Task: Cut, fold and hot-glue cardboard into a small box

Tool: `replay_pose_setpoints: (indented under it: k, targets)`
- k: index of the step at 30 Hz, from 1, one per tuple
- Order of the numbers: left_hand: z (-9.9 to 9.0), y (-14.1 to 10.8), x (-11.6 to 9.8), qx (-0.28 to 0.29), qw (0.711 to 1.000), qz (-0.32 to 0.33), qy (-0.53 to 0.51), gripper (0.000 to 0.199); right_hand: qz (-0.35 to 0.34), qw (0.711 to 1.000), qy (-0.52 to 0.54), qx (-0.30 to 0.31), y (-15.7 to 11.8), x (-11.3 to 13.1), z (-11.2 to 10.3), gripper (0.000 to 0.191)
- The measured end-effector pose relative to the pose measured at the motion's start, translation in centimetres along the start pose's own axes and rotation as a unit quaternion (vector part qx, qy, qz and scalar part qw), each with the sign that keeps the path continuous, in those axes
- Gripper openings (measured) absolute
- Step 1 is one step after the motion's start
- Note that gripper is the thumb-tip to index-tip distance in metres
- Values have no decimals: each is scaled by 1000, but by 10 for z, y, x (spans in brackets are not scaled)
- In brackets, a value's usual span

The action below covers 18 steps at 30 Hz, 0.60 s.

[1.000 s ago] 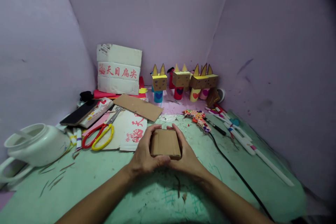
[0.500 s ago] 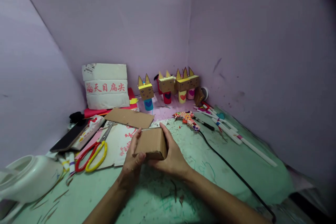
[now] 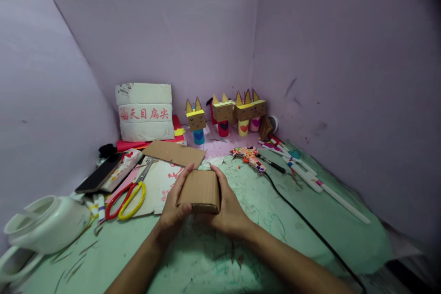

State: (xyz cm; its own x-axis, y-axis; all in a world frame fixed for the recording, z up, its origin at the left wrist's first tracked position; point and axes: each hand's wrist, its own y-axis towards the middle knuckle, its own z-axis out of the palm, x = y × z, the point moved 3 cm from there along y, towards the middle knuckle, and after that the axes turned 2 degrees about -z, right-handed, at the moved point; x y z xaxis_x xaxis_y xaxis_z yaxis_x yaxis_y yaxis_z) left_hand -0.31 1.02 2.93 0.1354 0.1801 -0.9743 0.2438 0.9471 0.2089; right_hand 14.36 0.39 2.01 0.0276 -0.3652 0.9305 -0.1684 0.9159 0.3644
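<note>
A small brown cardboard box (image 3: 200,189) is held above the green tabletop (image 3: 255,257), its flat top face up. My left hand (image 3: 174,206) grips its left side, with the thumb at the near left corner. Against the right side lies my right hand (image 3: 230,204), its fingers wrapped round that edge and partly hidden beneath. Beyond the box is a flat cardboard piece (image 3: 174,152). Scissors with red and yellow handles (image 3: 132,197) lie to the left of my left hand. A patterned glue gun (image 3: 250,157) rests to the right, beyond my right hand.
Cardboard cat-like figures (image 3: 195,121) stand at the back beside a white printed cardboard panel (image 3: 144,115). A white pot (image 3: 51,225) is at the near left. Markers (image 3: 303,172) lie at the right, near a black cable (image 3: 303,218). Purple walls surround the table.
The box has turned slightly and its front edge now looks more level, with both hands still on it. The whole view has shifted, so the surroundings appear a little further right.
</note>
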Motion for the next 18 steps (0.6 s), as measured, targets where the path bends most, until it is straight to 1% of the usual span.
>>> replay_pose_setpoints:
  k: [2,4,5,6,8,10,11,12,15,18]
  targets:
    - [3,3,-2,-11,992,-65,-104,87,40,998,34,-21,3,-9,-2,108]
    - [8,7,-2,-12,970,-145,-194,83,98,987,110,-58,6,-19,-4,103]
    - [11,9,-1,-5,962,-171,-212,80,125,977,158,-74,7,-24,-5,97]
    - [13,11,-1,6,960,-180,-214,78,146,964,205,-81,8,-27,-6,88]
    - [13,15,2,24,968,-161,-192,75,170,941,284,-71,9,-27,-6,67]
    - [9,17,7,14,975,-140,-173,71,187,920,341,-53,10,-22,-8,49]
    - [7,18,10,2,977,-132,-164,69,200,908,366,-51,9,-20,-9,43]
    - [4,18,12,-9,979,-128,-157,67,216,894,389,-52,9,-19,-9,40]
    - [-1,18,17,-33,985,-120,-120,61,269,853,446,-40,6,-18,-9,37]
    - [1,17,19,-57,991,-99,-63,54,300,826,476,-41,4,-21,-6,34]
